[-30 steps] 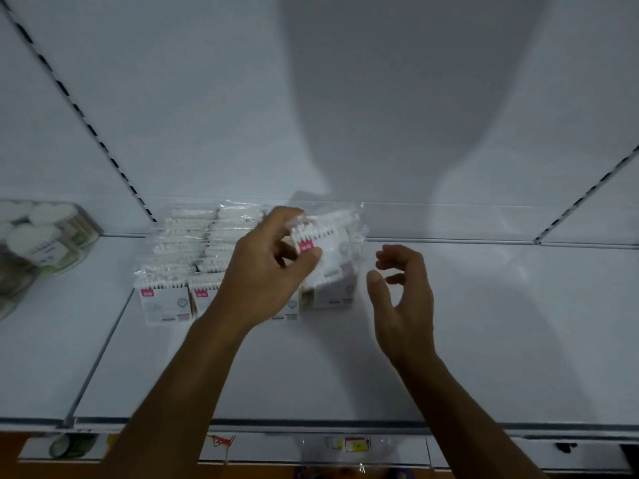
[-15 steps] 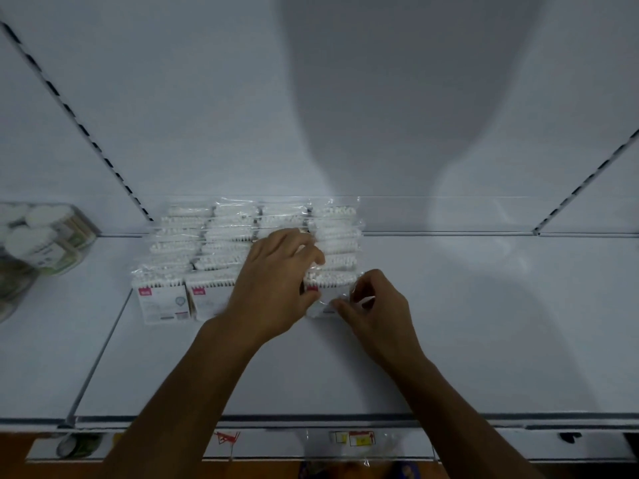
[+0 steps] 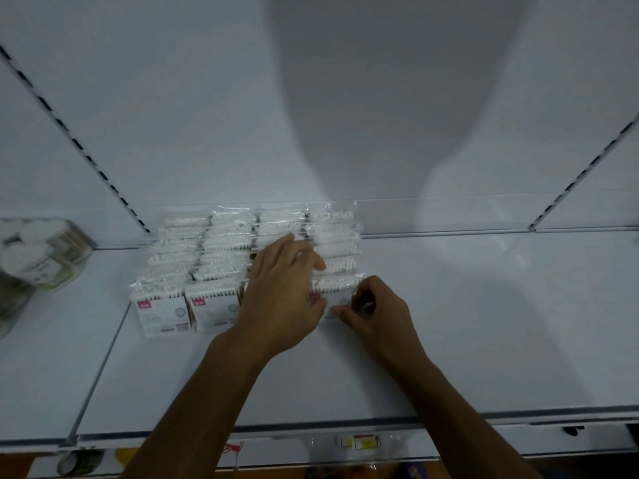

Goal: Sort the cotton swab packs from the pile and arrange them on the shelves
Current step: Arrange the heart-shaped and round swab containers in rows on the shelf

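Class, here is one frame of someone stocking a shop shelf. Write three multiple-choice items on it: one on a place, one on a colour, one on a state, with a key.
1. Where do the clear plastic cotton swab packs sit on the white metal shelf?
A. left part
B. far right
C. front edge

2. What colour is the small corner label on the front packs?
A. blue
B. pink-red
C. yellow

3. What is the right hand doing?
A. hanging idle
B. pinching the front pack of the rightmost row
C. pressing the wall

Key: 1 A, the rows stand left of the shelf's middle; 2 B, pink-red tabs show; 3 B, its fingertips close on that pack's edge.
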